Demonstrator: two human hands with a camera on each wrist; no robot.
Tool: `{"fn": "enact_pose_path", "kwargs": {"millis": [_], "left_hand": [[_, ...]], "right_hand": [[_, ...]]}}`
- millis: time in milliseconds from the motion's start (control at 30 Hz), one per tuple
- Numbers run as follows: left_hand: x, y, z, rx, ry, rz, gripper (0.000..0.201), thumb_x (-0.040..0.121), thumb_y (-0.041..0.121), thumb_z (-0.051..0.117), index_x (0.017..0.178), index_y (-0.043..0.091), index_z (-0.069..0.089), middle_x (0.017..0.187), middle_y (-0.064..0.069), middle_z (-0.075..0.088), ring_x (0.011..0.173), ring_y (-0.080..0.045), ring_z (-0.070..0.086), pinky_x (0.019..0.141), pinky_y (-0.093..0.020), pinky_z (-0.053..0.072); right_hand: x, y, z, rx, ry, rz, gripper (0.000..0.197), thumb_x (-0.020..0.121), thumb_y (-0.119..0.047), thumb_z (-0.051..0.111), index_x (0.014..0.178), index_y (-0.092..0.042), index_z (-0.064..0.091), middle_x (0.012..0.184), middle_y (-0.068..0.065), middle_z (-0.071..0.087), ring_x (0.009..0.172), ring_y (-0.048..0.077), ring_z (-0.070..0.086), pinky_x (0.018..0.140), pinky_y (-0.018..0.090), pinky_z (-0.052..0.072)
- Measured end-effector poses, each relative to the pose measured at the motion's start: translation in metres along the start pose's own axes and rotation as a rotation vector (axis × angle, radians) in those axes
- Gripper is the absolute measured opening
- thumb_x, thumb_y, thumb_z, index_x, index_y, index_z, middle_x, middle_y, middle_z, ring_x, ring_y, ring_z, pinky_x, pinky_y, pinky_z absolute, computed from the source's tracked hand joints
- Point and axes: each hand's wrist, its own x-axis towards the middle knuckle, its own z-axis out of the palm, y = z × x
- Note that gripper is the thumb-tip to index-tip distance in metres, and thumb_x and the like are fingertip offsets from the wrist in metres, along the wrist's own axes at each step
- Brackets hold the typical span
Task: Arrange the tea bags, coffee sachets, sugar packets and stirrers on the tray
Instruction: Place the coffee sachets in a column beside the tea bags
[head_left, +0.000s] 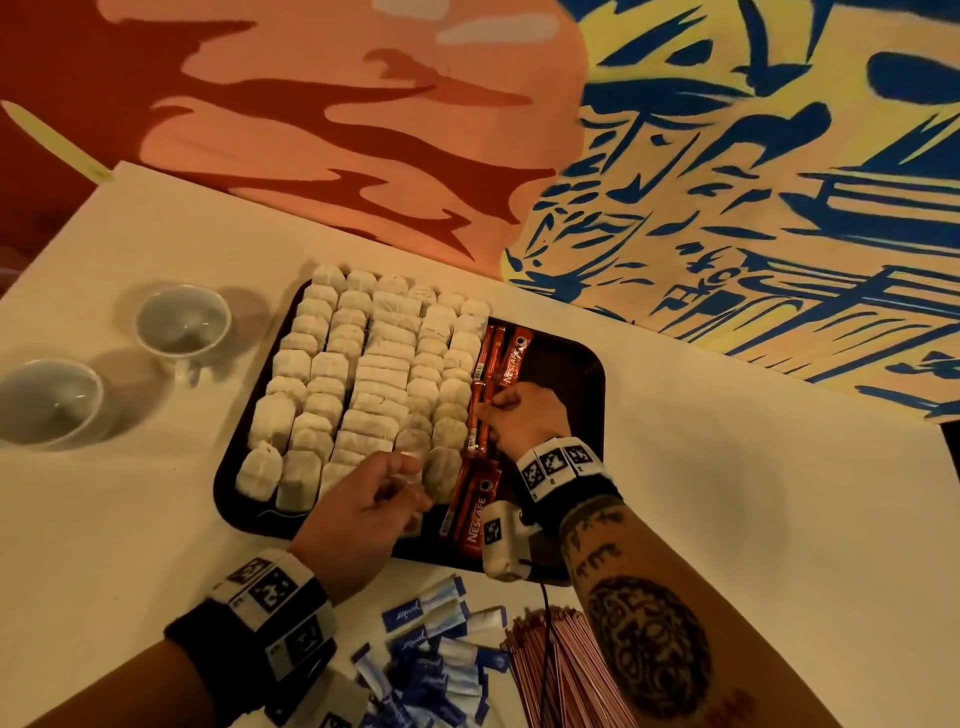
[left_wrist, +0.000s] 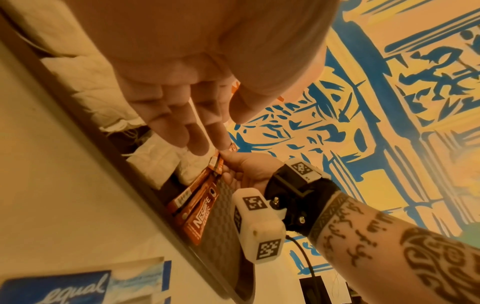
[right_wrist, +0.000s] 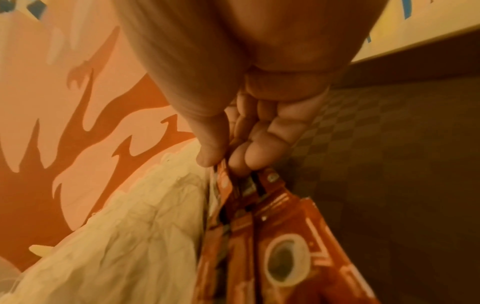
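My right hand pinches coffee sachets beside the tea bags on the tray. My left hand, fingers loosely straight, hovers at 7 o'clock from them.

White tea bags, red Nescafe coffee sachets, blue-and-white Equal sugar packets, red-and-white striped stirrers, dark checkered tray.

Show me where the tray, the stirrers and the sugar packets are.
tray (head_left: 571, 364), head view, bare dark floor at its right side.
stirrers (head_left: 566, 670), head view, middle of the bundle.
sugar packets (head_left: 441, 665), head view, centre of the blue pile.
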Motion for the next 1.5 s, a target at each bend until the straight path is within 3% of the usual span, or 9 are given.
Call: {"fn": "enact_pose_path", "kwargs": {"millis": [233, 400, 600, 867, 1133, 1267, 1333, 1400, 1500], "left_hand": [[0.003, -0.003, -0.004, -0.007, 0.004, -0.002, 0.018, 0.1, 0.014, 0.054, 0.111, 0.027, 0.059, 0.089, 0.0, 0.074, 0.071, -0.004, 0.069, 0.061, -0.016, 0.048], [0.006, -0.005, -0.004, 0.007, 0.01, -0.002, 0.019, 0.099, 0.014, 0.054, 0.108, 0.03, 0.06, 0.085, 0.003, 0.074, 0.077, -0.017, 0.067, 0.069, -0.029, 0.052], [0.009, -0.006, -0.007, 0.002, 0.022, -0.04, 0.019, 0.098, 0.012, 0.054, 0.105, 0.029, 0.061, 0.083, 0.0, 0.074, 0.07, -0.015, 0.065, 0.069, -0.03, 0.053], [0.008, -0.005, -0.011, -0.034, 0.028, -0.053, 0.018, 0.099, 0.011, 0.052, 0.106, 0.025, 0.061, 0.084, -0.005, 0.074, 0.071, -0.017, 0.064, 0.068, -0.029, 0.053], [-0.001, -0.003, -0.008, -0.01, 0.035, -0.02, 0.018, 0.099, 0.009, 0.052, 0.102, 0.022, 0.063, 0.085, -0.003, 0.071, 0.07, -0.008, 0.063, 0.061, -0.018, 0.048], [-0.01, -0.008, -0.004, 0.131, 0.0, 0.026, 0.013, 0.098, 0.014, 0.055, 0.098, 0.022, 0.065, 0.084, 0.002, 0.07, 0.068, -0.005, 0.063, 0.059, -0.014, 0.047], [-0.018, -0.017, -0.002, 0.239, -0.034, 0.063, 0.011, 0.097, 0.017, 0.058, 0.098, 0.025, 0.065, 0.087, 0.008, 0.069, 0.074, 0.0, 0.063, 0.065, -0.014, 0.048], [-0.027, -0.031, 0.0, 0.397, -0.096, 0.076, 0.01, 0.094, 0.022, 0.061, 0.102, 0.029, 0.063, 0.094, 0.017, 0.065, 0.086, 0.003, 0.061, 0.074, -0.015, 0.046], [-0.035, -0.052, 0.005, 0.6, -0.159, 0.088, 0.016, 0.091, 0.029, 0.064, 0.108, 0.03, 0.063, 0.103, 0.014, 0.065, 0.096, -0.005, 0.062, 0.081, -0.02, 0.049]], "right_hand": [[0.001, 0.0, 0.002, -0.006, 0.018, 0.001, 0.025, 0.077, -0.041, 0.081, 0.087, -0.025, 0.064, 0.087, -0.003, 0.072, 0.071, 0.014, 0.072, 0.071, 0.037, 0.063], [0.007, -0.002, -0.012, 0.0, 0.144, 0.036, 0.03, 0.085, -0.049, 0.071, 0.099, -0.023, 0.065, 0.094, -0.004, 0.07, 0.082, 0.016, 0.068, 0.067, 0.027, 0.052], [0.038, -0.005, -0.019, 0.001, 0.105, 0.106, 0.033, 0.097, -0.028, 0.057, 0.129, -0.023, 0.062, 0.123, 0.002, 0.068, 0.108, 0.022, 0.066, 0.098, 0.035, 0.053], [0.057, -0.017, -0.016, -0.136, 0.061, 0.091, 0.035, 0.093, -0.026, 0.06, 0.128, -0.021, 0.065, 0.129, 0.002, 0.066, 0.114, 0.024, 0.063, 0.103, 0.037, 0.05], [0.055, -0.006, -0.014, -0.083, 0.071, 0.129, 0.036, 0.09, -0.037, 0.065, 0.123, -0.021, 0.067, 0.117, 0.006, 0.072, 0.105, 0.026, 0.069, 0.097, 0.041, 0.055], [0.023, 0.001, -0.021, -0.072, 0.11, 0.109, 0.035, 0.095, -0.033, 0.062, 0.126, -0.018, 0.064, 0.123, 0.005, 0.069, 0.111, 0.026, 0.065, 0.099, 0.039, 0.052], [-0.009, 0.008, -0.023, -0.067, 0.133, 0.057, 0.033, 0.097, -0.03, 0.06, 0.127, -0.018, 0.063, 0.126, 0.003, 0.066, 0.112, 0.023, 0.063, 0.096, 0.033, 0.051], [-0.046, 0.018, -0.021, -0.079, 0.111, -0.01, 0.029, 0.097, -0.031, 0.059, 0.124, -0.021, 0.064, 0.123, 0.0, 0.066, 0.102, 0.016, 0.063, 0.082, 0.025, 0.049], [-0.091, 0.041, -0.011, -0.178, -0.013, -0.096, 0.021, 0.096, -0.033, 0.06, 0.113, -0.024, 0.067, 0.115, -0.001, 0.069, 0.09, 0.012, 0.061, 0.072, 0.021, 0.045]]}}
